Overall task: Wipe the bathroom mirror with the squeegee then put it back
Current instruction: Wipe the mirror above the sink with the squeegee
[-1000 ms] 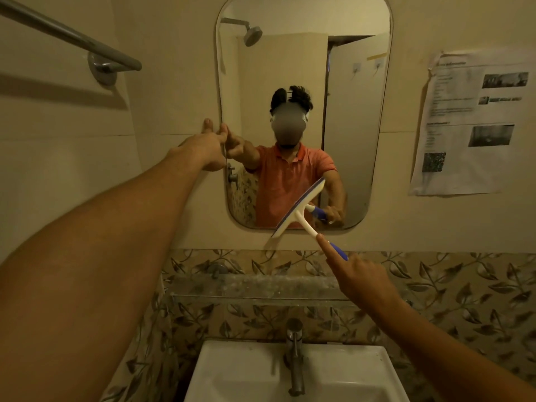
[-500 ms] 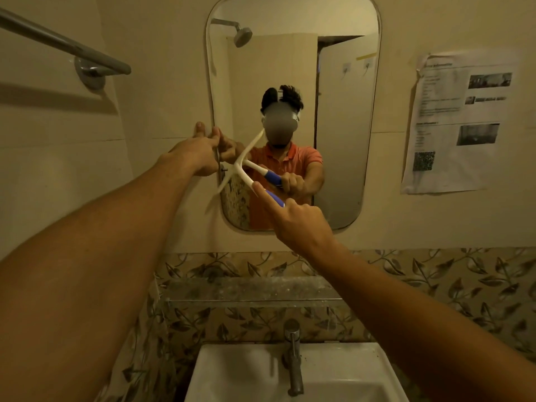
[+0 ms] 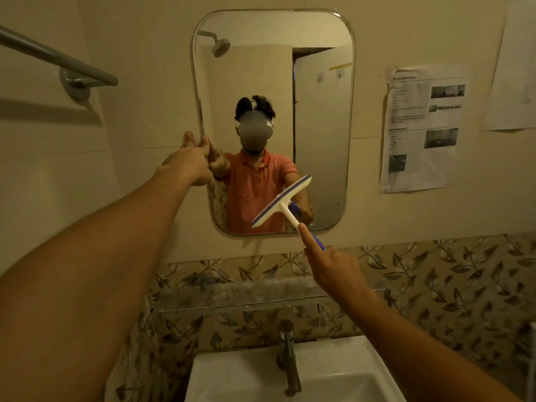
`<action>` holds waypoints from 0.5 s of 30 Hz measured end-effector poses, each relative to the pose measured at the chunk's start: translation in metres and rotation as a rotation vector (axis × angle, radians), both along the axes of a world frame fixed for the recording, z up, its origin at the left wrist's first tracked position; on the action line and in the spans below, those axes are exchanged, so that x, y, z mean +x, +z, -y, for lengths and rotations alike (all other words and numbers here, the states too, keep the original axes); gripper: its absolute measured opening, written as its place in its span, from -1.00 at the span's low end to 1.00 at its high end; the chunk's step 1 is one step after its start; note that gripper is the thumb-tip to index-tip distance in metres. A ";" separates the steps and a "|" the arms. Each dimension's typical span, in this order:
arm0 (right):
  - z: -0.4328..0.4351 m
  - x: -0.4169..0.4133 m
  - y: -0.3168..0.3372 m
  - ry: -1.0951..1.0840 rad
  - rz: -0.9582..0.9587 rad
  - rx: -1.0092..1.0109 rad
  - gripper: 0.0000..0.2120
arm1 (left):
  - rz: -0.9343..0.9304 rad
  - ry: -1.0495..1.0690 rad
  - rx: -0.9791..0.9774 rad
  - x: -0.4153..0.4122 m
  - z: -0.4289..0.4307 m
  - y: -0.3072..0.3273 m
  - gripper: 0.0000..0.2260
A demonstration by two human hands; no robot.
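1. Head view: we see the right hand wrapped around the blue handle of the squeegee, index finger stretched along the white neck.
2. We find its blade tilted, lying against the mirror at about 5 o'clock on the glass.
3. We see the left hand at the mirror's 9 o'clock edge, thumb up, fingers curled on the rim.
4. We note a sink and tap below.
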State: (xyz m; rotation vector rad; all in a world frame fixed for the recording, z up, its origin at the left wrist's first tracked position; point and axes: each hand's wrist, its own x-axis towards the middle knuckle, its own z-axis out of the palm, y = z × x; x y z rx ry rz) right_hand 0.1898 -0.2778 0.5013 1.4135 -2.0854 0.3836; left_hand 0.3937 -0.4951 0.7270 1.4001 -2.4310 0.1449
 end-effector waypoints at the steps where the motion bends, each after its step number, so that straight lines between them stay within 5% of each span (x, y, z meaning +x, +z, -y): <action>1: 0.000 0.004 0.000 -0.015 0.017 -0.014 -0.11 | -0.001 -0.003 -0.004 0.001 -0.001 0.000 -0.17; 5: -0.003 0.018 0.011 0.108 0.147 -0.146 -0.27 | 0.004 -0.019 0.002 0.006 -0.002 0.000 -0.14; 10: 0.008 0.028 0.097 0.158 0.614 -0.737 -0.47 | 0.005 -0.040 -0.006 0.007 -0.003 0.000 -0.13; 15: 0.029 0.026 0.192 0.056 0.718 -0.851 -0.48 | 0.008 -0.037 -0.007 0.008 -0.002 -0.001 -0.15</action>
